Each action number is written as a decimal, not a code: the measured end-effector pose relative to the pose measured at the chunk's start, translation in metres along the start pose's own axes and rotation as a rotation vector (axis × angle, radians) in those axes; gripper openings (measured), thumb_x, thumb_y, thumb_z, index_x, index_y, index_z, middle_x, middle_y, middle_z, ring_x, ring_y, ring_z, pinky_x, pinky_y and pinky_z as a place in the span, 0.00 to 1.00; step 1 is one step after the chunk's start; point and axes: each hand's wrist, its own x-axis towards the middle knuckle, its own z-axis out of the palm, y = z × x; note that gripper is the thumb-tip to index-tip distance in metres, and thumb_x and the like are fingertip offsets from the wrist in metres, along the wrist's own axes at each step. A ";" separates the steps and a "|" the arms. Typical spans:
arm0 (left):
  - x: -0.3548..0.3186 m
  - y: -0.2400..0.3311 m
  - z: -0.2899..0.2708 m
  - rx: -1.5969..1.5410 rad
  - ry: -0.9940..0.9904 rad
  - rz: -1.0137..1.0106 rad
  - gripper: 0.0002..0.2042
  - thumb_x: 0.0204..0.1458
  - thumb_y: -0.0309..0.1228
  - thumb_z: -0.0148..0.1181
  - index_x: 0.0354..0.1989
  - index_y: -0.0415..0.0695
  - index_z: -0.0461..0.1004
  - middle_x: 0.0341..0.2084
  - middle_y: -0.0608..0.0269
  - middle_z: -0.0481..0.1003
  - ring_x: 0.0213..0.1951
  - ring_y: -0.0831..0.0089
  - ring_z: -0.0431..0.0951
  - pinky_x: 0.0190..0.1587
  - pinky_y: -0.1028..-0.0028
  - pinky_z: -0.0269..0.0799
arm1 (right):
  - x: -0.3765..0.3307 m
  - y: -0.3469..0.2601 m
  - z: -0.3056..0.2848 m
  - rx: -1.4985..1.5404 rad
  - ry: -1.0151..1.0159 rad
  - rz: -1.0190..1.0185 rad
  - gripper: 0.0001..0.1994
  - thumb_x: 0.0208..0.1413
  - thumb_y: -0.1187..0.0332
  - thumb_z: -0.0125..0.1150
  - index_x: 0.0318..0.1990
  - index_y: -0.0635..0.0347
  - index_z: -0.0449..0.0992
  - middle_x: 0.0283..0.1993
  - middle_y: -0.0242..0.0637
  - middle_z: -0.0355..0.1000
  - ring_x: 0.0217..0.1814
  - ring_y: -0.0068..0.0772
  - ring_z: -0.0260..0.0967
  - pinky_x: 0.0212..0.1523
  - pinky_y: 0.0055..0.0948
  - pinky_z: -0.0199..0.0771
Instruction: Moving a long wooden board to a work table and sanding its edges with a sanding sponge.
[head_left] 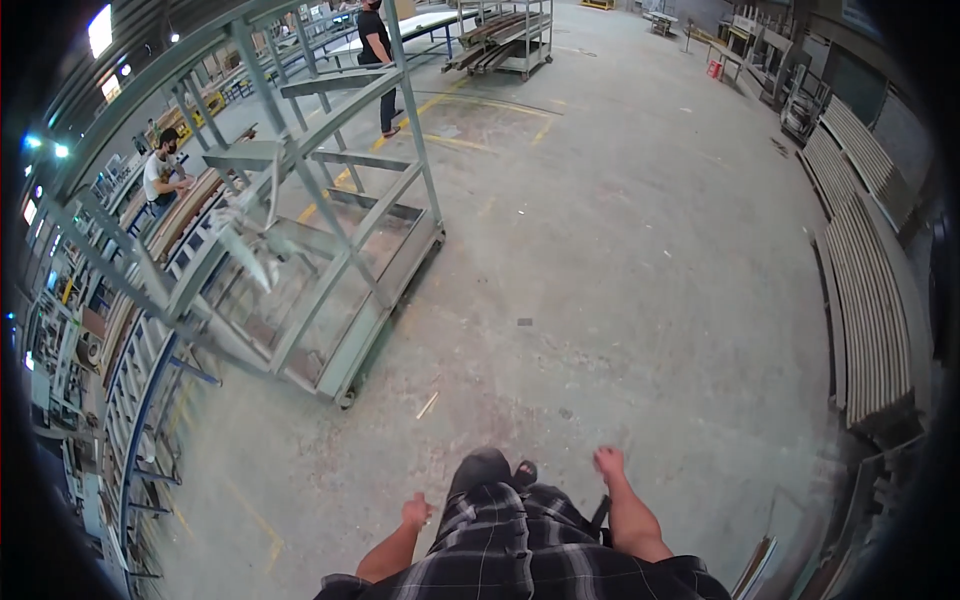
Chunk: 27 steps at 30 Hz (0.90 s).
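Noted a short pale strip (428, 404) lying flat on the concrete floor (640, 300), a little left of lower centre. Ran its long axis on a slant, lower end toward the lower left and upper end toward the upper right of the frame. Touched nothing but the floor, with a caster of the rack just up-left of it.

Found the left hand (416, 512) low in the frame, left of the plaid shirt (520, 550), below the strip and near it, yet apart from it. Had its fingers curled in together, loosely, around nothing. Hung in the air over the floor, touching no thing.

Found the right hand (608, 462) right of lower centre, a little higher in the frame than the left, well apart from the strip. Held nothing and touched nothing; too blurred to tell how far the fingers were spread.

Made out a tall grey wheeled metal rack (330, 250) in the left half, its long side slanting from lower left to upper right, roughly like the strip. Saw stacked long pale panels (870, 310) down the right edge, one person seated (160, 175) at upper left, and another person standing (378, 50) at top centre-left.
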 end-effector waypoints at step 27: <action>0.408 0.783 -0.005 0.402 0.154 0.619 0.13 0.50 0.35 0.51 0.37 0.38 0.72 0.27 0.51 0.75 0.29 0.62 0.76 0.33 0.63 0.71 | 0.589 -0.269 0.056 -0.047 -0.328 0.290 0.08 0.52 0.71 0.52 0.29 0.65 0.75 0.25 0.42 0.72 0.28 0.38 0.70 0.27 0.32 0.70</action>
